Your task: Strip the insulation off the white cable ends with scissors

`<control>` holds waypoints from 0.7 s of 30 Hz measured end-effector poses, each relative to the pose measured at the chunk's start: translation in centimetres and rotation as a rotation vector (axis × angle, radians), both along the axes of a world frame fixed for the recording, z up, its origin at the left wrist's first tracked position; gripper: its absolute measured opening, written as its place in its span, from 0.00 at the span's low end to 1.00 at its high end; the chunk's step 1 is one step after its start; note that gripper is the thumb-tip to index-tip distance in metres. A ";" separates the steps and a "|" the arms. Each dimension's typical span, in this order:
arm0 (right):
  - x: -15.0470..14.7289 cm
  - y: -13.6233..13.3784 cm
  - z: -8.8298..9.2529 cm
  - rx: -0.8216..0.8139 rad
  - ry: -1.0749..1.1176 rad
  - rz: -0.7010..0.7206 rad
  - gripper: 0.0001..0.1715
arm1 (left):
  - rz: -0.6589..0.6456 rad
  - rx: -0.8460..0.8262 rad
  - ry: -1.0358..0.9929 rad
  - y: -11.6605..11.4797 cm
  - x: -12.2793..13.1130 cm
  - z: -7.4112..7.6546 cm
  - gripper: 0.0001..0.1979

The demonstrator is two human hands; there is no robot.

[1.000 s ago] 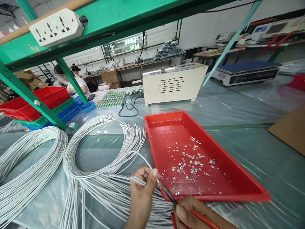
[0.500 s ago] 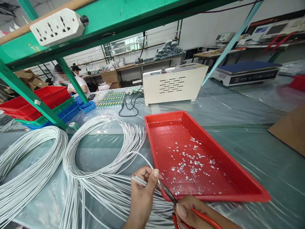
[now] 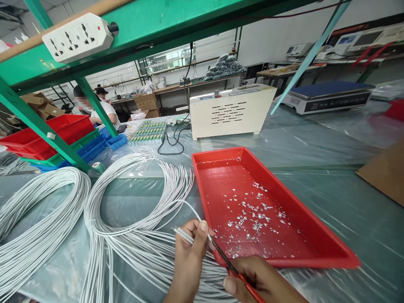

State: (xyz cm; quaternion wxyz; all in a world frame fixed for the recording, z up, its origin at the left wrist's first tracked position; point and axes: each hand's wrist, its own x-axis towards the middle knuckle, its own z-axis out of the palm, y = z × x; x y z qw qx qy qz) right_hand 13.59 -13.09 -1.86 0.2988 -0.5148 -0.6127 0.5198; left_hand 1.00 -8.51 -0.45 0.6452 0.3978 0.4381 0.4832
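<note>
white wire (image 3: 184, 235), thin and doubled, sits pinched between thumb and fingers of the left hand (image 3: 189, 259), which is clamped tight on it just beside the near-left corner of the red tray (image 3: 318, 251). the right hand (image 3: 263, 280) is curled closed round the red handles of the snips (image 3: 222, 257), low at the bottom edge of view. the blades run up and to the left from that hand, and their tip is touching or all but touching the left thumb, right where the wire comes out. the wire's long axis lies across, left to right, so blade and wire meet at an angle. the left hand is on the wire itself, the right reaches it only through the tool. to the left, the coil of white wire (image 3: 126, 227) sprawls on the plastic sheet (image 3: 331, 198), and white snippets (image 3: 252, 219) dot the tray floor
</note>
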 end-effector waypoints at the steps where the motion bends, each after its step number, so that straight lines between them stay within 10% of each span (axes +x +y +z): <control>1: 0.1 0.1 -0.3 0.043 -0.059 -0.001 0.31 | -0.001 -0.008 -0.001 0.0 0.0 0.0 0.17; 8: 0.1 0.2 -0.2 0.296 -0.361 -0.069 0.22 | -0.021 -0.048 -0.010 -0.2 0.2 0.0 0.18; 21: -0.4 0.9 0.9 0.248 0.142 -0.450 0.10 | 0.087 0.234 0.265 -1.3 0.7 -0.9 0.14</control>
